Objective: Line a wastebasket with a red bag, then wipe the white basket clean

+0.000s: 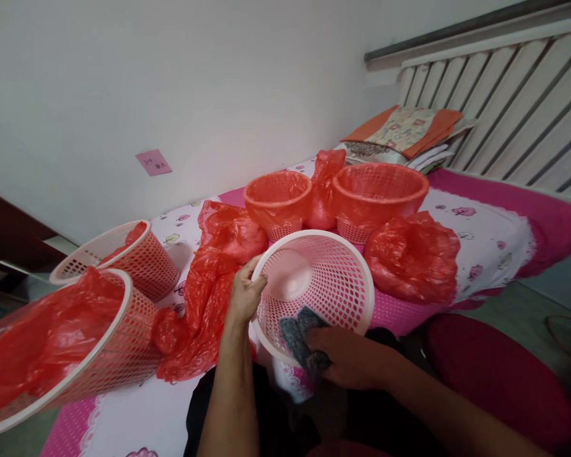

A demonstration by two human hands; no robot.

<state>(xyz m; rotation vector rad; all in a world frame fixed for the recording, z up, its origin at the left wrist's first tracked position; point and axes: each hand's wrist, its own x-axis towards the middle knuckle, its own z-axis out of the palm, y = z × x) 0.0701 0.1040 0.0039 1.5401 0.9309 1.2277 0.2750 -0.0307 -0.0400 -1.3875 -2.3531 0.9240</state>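
A pale pink mesh basket (333, 279) is tilted in front of me, its open mouth facing me. My left hand (246, 289) grips its rim at the left, with the thumb over the edge. In my right hand (342, 355) is a bunched grey cloth (297, 333), which lies against the near rim of the basket. My right fingertips are partly hidden by the cloth. Red plastic bags (209, 298) lie crumpled just left of the basket.
Behind stand two baskets lined with red bags, one left (278, 200) and one right (380, 190). Another red bag (412, 254) bulges at right. Two pink baskets (143, 266) (124, 343) lean at left. Folded textiles (409, 130) sit by the radiator (504, 108). A dark red stool (495, 374) stands at lower right.
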